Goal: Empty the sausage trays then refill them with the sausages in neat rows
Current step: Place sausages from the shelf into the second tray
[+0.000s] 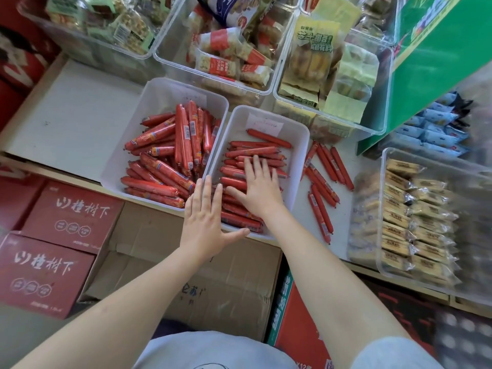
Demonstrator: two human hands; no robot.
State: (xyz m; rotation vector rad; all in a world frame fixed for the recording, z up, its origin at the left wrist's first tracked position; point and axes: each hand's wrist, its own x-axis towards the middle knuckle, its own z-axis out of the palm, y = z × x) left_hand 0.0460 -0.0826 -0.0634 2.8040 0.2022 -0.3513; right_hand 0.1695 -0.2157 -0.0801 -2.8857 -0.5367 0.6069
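Now we see both hands at the right tray [300, 145], one of two white trays side by side on the table [74, 107]. Our right hand [257, 187] lies flat on the thin sausages [255, 150] inside it, fingers [253, 166] straight and spread, pressing down on the pile and grasping nothing. Our left hand [203, 225] is also released: its straight fingers rest along the tray's left wall, where the two trays meet, and the thumb lies along the tray's near rim.

Those thin sausages lie mostly crosswise in rough rows, with one set at a slant near the far end, just below a paper label [263, 125] on the tray floor.

The left tray [159, 97] holds thicker sausages [170, 153] in a loose heap, some pointing away from us, others lying across.

More thin sausages, the loose ones [323, 179], lie on the table just right of the right tray, roughly parallel and apart from it.

Clear bins [383, 129] of wrapped snacks stand behind the trays, and another clear bin [386, 272] of wrapped cakes sits at the right. Below the table edge are red cartons [66, 217] at the left and a brown box [191, 283] in front of us.
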